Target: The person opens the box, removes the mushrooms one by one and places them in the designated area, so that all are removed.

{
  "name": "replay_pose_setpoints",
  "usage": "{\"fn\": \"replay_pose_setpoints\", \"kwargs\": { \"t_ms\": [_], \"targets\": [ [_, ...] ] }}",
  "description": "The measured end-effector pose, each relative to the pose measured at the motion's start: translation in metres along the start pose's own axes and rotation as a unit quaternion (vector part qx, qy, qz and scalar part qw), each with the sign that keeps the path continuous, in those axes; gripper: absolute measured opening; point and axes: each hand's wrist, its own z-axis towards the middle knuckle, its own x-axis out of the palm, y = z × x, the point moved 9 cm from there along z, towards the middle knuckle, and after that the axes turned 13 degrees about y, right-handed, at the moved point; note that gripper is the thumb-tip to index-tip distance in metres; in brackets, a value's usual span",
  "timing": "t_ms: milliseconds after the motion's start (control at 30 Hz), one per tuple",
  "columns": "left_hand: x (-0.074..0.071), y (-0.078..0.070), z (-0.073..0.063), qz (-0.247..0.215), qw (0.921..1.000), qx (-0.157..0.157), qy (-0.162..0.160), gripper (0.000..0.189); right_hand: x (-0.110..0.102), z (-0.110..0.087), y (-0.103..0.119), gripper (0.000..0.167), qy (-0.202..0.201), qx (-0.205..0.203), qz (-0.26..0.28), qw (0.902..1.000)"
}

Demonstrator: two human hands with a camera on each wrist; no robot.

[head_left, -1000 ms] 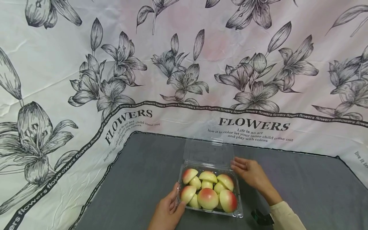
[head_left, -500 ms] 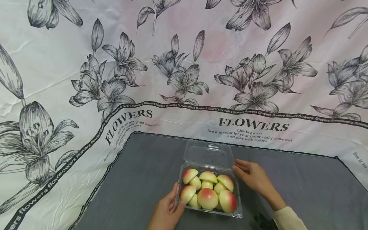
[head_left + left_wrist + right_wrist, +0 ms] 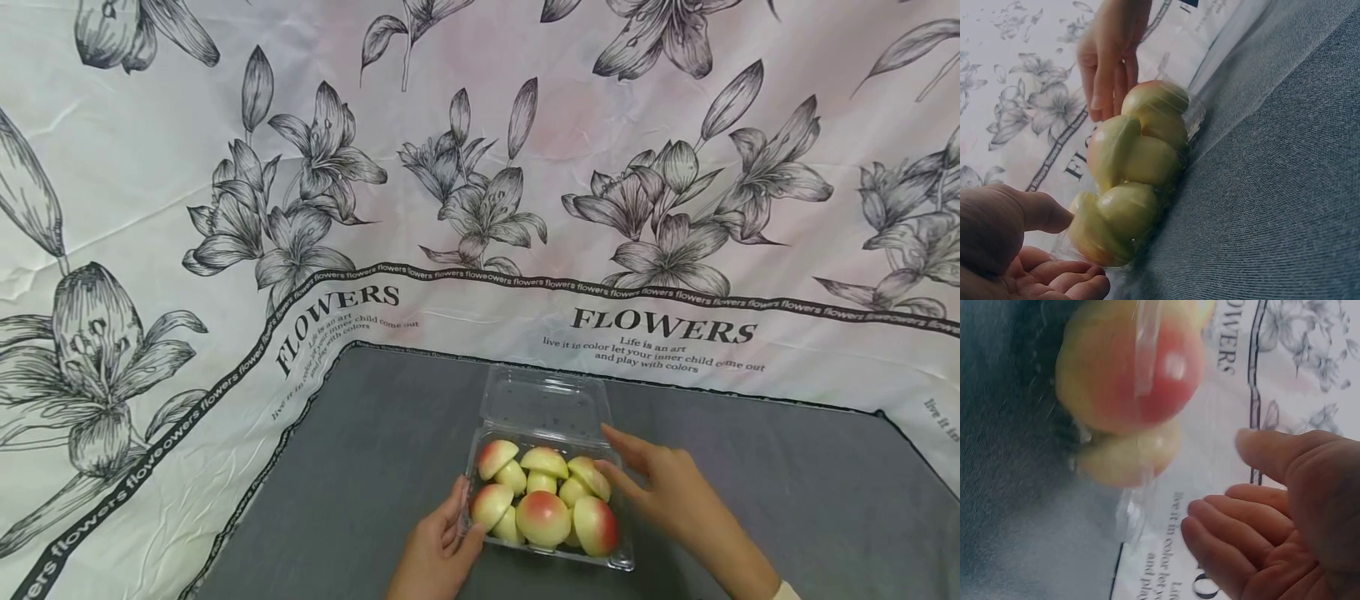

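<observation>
A clear plastic clamshell box (image 3: 551,557) lies on the grey cloth with its lid (image 3: 546,400) folded back. Several yellow toy mushrooms (image 3: 543,518) with red-tinged caps fill it in two rows. My left hand (image 3: 438,542) grips the box's left side, thumb at the rim; in the left wrist view the fingers (image 3: 1063,278) lie low beside the wall. Over the box's right rim hovers my right hand (image 3: 667,492), fingers extended, the fingertips close to the back right mushroom (image 3: 588,477). Nothing is between the right thumb and fingers (image 3: 1229,540) in the right wrist view.
Grey cloth (image 3: 360,467) covers the table around the box. Behind and to the left rises a white curtain (image 3: 480,317) printed with flowers and lettering, close behind the raised lid.
My right hand has left the lid's right edge and come down and inward over the box's right side. The lid has leaned back and stays open. My left hand holds its place.
</observation>
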Motion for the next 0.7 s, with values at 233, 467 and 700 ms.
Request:
{"fn": "replay_pose_setpoints", "kwargs": {
  "t_ms": [233,467,700],
  "targets": [
    [0.000,-0.001,-0.002,0.005,1.0000,0.007,-0.003,0.081,0.012,0.000,0.009,0.050,0.029,0.013,-0.032,0.9990],
    [0.001,-0.002,-0.002,0.008,0.9999,0.012,0.001,0.079,0.023,0.006,0.010,0.035,0.045,0.020,-0.069,0.9964],
    [0.000,-0.001,-0.001,0.002,0.9999,0.011,0.004,0.080,0.028,0.010,0.015,0.021,0.064,0.029,-0.076,0.9946]
  ]
}}
